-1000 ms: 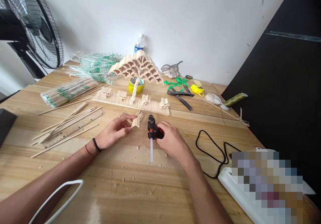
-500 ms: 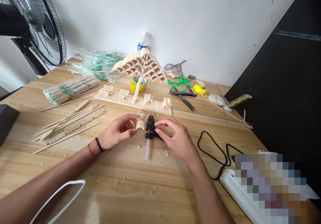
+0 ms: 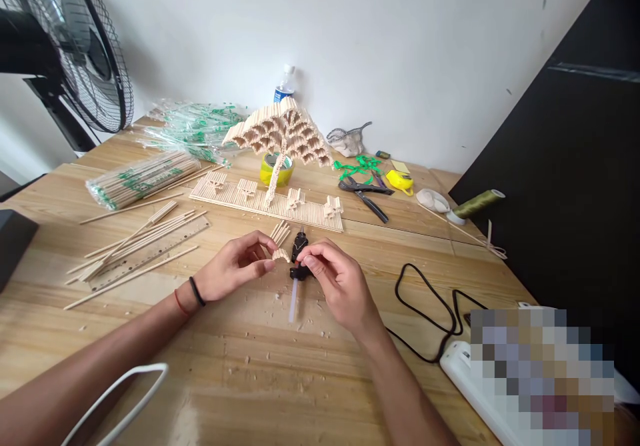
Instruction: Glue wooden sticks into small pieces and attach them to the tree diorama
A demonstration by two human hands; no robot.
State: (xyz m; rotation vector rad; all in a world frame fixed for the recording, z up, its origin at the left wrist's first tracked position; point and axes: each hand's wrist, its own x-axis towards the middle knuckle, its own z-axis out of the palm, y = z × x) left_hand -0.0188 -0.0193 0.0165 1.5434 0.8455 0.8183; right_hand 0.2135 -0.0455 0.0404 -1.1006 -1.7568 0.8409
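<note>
My left hand (image 3: 237, 266) pinches a small curved piece of short wooden sticks (image 3: 281, 255) between thumb and fingertips. The fingers of my right hand (image 3: 340, 283) are pressed together over a black hot glue gun (image 3: 301, 241); what they hold, if anything, is too small to make out. Out of the glue gun's rear sticks a clear glue stick (image 3: 293, 299). Several cut sticks (image 3: 280, 233) lie just beyond my left fingertips. Behind them stands a stick-built umbrella (image 3: 285, 129) on a slatted base (image 3: 225, 199), which also bears several small stick pieces.
Loose sticks and a ruler (image 3: 150, 251) lie at left, near bagged sticks (image 3: 145, 178). Yellow tape (image 3: 270, 174) sits behind the umbrella. Pliers (image 3: 370, 205) and a thread spool (image 3: 475, 205) are at right. A black cable (image 3: 425, 274) runs near a white power strip (image 3: 465, 373).
The curved piece has tilted in my left hand. My right hand has moved slightly left, its fingers closing together over the glue gun.
</note>
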